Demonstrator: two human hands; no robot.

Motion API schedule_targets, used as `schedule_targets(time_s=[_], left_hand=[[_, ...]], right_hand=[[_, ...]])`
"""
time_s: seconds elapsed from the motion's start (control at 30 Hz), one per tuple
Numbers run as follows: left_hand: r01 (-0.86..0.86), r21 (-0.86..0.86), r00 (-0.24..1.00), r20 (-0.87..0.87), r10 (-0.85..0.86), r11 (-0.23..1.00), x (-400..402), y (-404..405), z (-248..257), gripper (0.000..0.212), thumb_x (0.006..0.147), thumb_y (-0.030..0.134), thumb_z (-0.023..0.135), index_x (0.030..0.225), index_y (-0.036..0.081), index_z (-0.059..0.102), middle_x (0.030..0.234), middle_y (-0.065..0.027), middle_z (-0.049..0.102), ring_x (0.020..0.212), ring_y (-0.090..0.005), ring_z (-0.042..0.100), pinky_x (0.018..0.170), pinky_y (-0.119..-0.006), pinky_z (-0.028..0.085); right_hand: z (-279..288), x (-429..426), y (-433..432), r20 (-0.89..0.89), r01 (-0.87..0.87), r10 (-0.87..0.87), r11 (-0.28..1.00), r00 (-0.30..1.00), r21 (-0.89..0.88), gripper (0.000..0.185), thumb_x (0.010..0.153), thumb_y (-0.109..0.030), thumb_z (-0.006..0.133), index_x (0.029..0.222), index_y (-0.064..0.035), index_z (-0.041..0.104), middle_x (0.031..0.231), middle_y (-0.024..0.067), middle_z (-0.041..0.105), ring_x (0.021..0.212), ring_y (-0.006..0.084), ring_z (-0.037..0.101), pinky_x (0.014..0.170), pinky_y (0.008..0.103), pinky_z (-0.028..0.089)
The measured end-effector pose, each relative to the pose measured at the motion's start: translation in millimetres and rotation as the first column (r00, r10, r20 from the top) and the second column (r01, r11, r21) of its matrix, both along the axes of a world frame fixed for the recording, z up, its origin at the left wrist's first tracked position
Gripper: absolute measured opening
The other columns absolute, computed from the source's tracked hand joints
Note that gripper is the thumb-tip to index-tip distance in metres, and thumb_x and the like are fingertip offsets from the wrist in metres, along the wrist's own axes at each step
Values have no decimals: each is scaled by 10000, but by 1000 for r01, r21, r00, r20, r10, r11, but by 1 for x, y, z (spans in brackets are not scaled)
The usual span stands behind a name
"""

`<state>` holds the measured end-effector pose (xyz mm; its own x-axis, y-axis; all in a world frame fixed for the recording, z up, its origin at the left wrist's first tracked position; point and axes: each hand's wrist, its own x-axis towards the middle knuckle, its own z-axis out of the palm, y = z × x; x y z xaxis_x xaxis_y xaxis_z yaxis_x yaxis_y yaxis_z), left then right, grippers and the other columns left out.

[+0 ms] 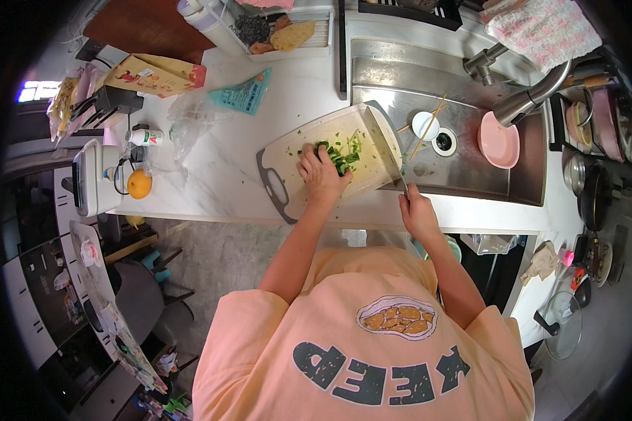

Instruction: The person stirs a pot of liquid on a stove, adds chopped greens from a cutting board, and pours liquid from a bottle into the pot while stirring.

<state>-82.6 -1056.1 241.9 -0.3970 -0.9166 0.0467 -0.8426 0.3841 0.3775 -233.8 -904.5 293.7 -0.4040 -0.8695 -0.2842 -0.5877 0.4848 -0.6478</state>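
Observation:
A pale cutting board (289,179) with grey ends lies tilted on the counter, its right end reaching over the sink's edge. Chopped green leaves (339,160) are heaped near its middle, and small bits are scattered around them. My left hand (321,176) presses on the heap with curled fingers, partly hiding it. At the board's right side, my right hand (420,213) grips the handle of a kitchen knife (383,142). Its wide blade stretches away from me across the board, apart from the heap. Whether the cutting edge touches the board, I cannot tell.
The steel sink (453,181) holds a white bowl (425,126), chopsticks (426,134) and a pink basin (499,140). A faucet (532,97) overhangs it. Leftward are a teal packet (244,93), clear plastic bag (189,126), orange fruit (139,184) and knife block (117,102).

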Motion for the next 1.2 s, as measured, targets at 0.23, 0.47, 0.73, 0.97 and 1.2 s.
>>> schedule_targets(time_s=[0.23, 0.47, 0.73, 0.97, 1.2], left_hand=[[62, 45, 997, -50, -59, 997, 15, -21, -28, 596, 658, 62, 701, 1181, -26, 430, 1107, -196, 463, 1097, -352, 404, 961, -428, 320], [102, -34, 973, -205, -107, 994, 19, -36, -10, 428, 665, -10, 622, 1082, 15, 530, 1061, -150, 477, 1055, -334, 436, 893, -416, 376], [334, 157, 942, -27, -334, 929, 18, -45, 9, 692, 672, 184, 629, 1286, -18, 382, 1275, -180, 371, 1200, -370, 314, 1029, -464, 254], [527, -36, 848, -38, -529, 849, 8, -71, 30, 735, 639, 225, 649, 1285, -5, 382, 1336, -154, 347, 1231, -344, 308, 1055, -458, 222], [453, 80, 884, -170, -436, 888, 37, -57, -20, 563, 729, 135, 609, 1245, 2, 427, 1237, -168, 449, 1159, -332, 398, 990, -417, 338]], right_hand=[[-16, 14, 6, 24, -102, 102, 995, 994, -23, 234, 851, -141, 507, 1035, -3, 462, 688, 243, 588, 647, 423, 580, 581, 510, 462], [1, 26, 4, 72, -109, 106, 994, 992, 32, 214, 854, -149, 511, 1010, -12, 462, 682, 239, 584, 651, 417, 581, 572, 497, 461], [3, -6, 2, 17, -51, 52, 998, 999, -45, 182, 856, -121, 505, 980, 4, 458, 678, 237, 585, 646, 419, 577, 562, 484, 456], [-4, 0, -2, 2, -56, 56, 998, 998, 14, 249, 857, -126, 496, 1071, -2, 464, 701, 248, 590, 660, 420, 578, 586, 488, 457], [-9, 8, -3, 6, -67, 67, 997, 998, 26, 270, 852, -132, 498, 1095, -21, 461, 708, 238, 601, 675, 407, 593, 605, 487, 472]])
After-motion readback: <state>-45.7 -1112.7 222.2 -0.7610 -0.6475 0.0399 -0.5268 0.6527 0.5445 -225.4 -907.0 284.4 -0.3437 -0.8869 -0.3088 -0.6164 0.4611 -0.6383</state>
